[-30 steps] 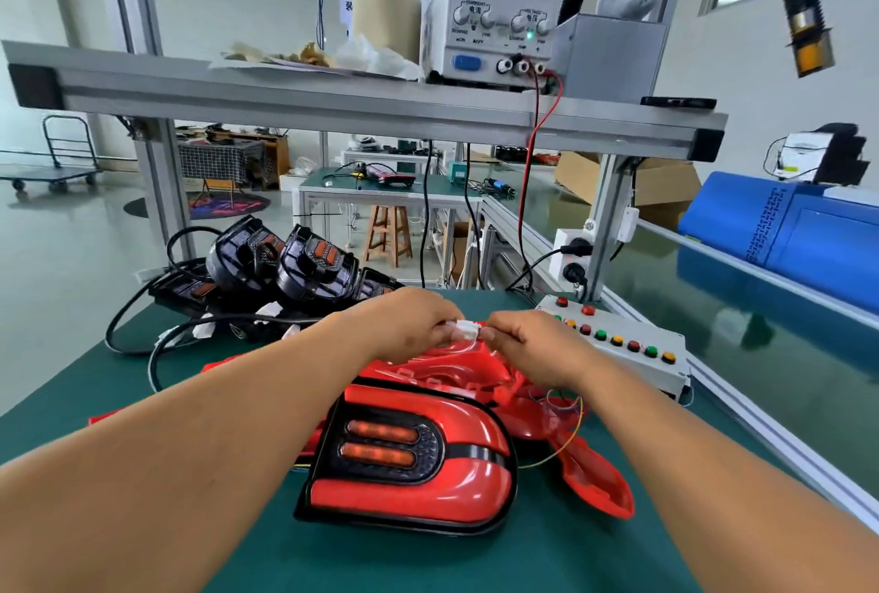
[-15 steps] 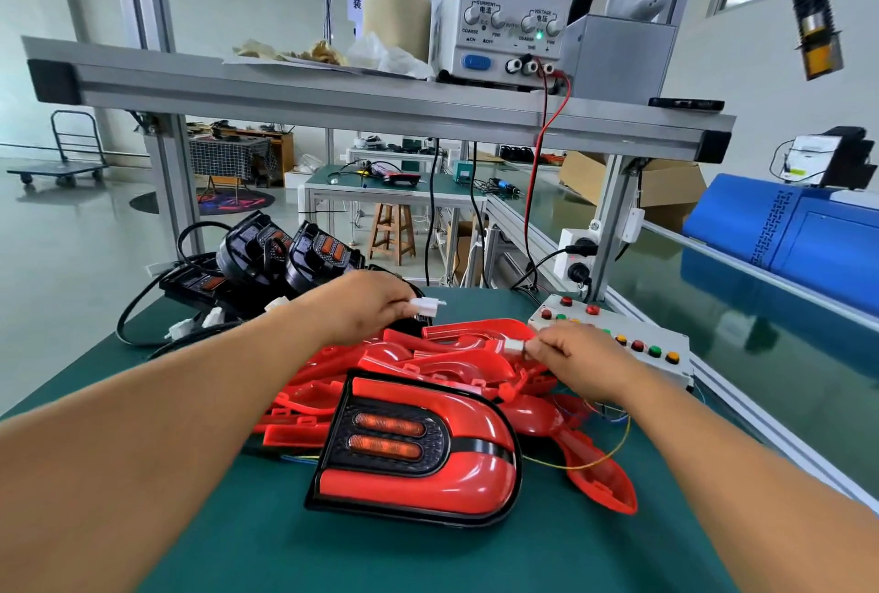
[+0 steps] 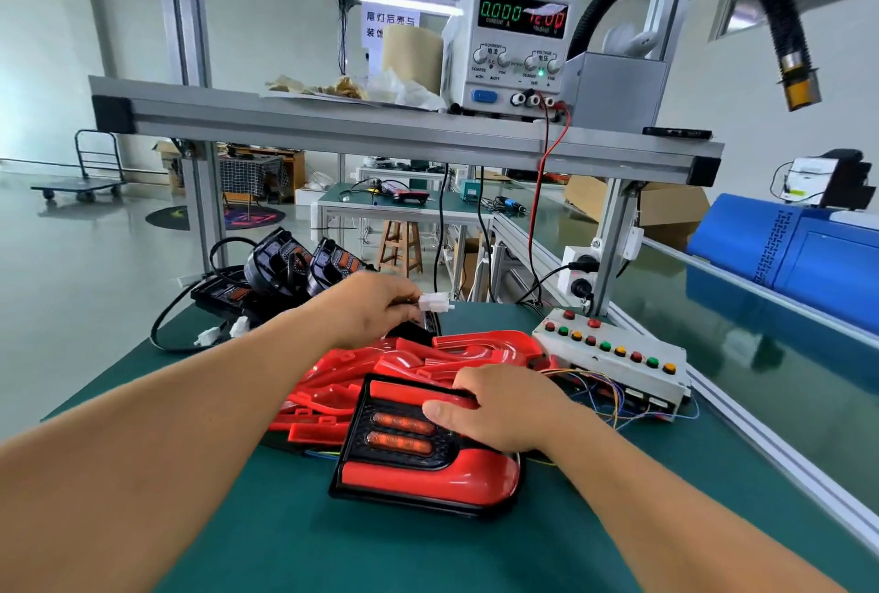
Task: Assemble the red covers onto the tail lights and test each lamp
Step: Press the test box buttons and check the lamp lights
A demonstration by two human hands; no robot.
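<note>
The left hand [image 3: 376, 307] pinches a white connector [image 3: 434, 303] above the pile of red covers [image 3: 475, 347], just beyond the assembled tail light [image 3: 418, 473], which lies crosswise under the right hand [image 3: 504, 407] (the nearer one), fingers curled over its far edge.

The power supply [image 3: 516, 45] display reads 0.000 CURRENT A in green, 12.00 in red. The far sign [image 3: 387, 24] reads 尾灯后壳与.
</note>
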